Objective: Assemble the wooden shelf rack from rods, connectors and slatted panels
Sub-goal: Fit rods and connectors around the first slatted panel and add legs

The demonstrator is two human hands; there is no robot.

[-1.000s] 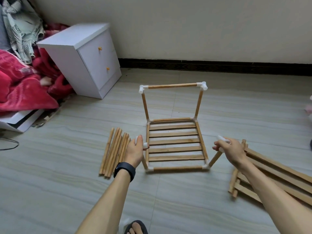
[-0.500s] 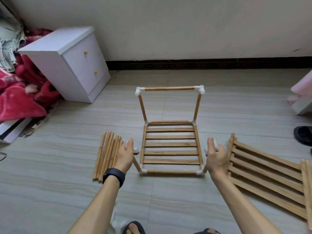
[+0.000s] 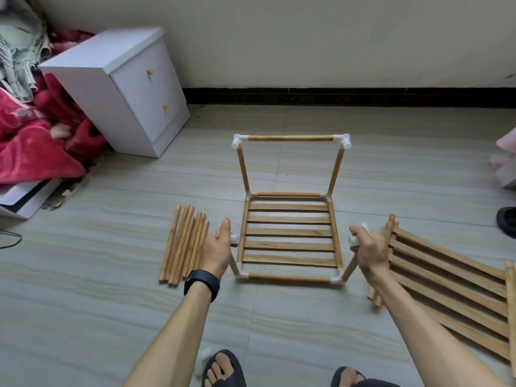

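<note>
The partly built rack [image 3: 290, 236] stands on the floor, a slatted panel lying in its bottom frame of rods and white connectors. Two far uprights carry a top rod [image 3: 290, 138] between white corner connectors. My left hand [image 3: 219, 248] grips the white connector [image 3: 234, 238] on top of the short near-left upright. On the tilted near-right upright [image 3: 349, 270], my right hand [image 3: 370, 248] grips a second white connector [image 3: 353, 241]. Most of both connectors is hidden by my fingers.
Several loose rods [image 3: 183, 244] lie left of the rack. Spare slatted panels [image 3: 452, 283] lie stacked to the right. A white nightstand [image 3: 120, 88] and red bedding [image 3: 30, 141] are at the back left. My sandalled feet [image 3: 223, 370] are at the bottom edge.
My right hand, with fingers raised half a second ago, has curled round the connector on the near-right upright. My left hand stays on the near-left one. The view shifted slightly.
</note>
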